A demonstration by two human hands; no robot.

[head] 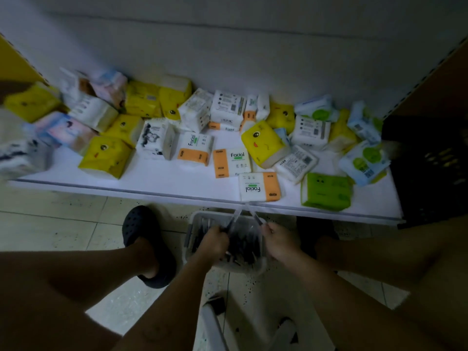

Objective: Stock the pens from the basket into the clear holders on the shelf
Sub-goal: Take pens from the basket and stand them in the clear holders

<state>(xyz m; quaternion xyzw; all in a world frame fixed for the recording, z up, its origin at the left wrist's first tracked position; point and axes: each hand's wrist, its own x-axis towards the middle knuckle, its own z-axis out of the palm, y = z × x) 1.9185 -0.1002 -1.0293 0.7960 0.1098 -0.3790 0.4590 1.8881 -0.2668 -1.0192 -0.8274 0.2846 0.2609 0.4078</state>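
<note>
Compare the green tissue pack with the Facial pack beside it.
The green tissue pack is green; the Facial pack is white with an orange band. The green tissue pack looks bulkier and lies to the right of the Facial pack. Both lie flat at the front edge of the shelf.

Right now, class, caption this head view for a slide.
Left hand and right hand each hold a pen over the basket, below a shelf of tissue packs.
</note>
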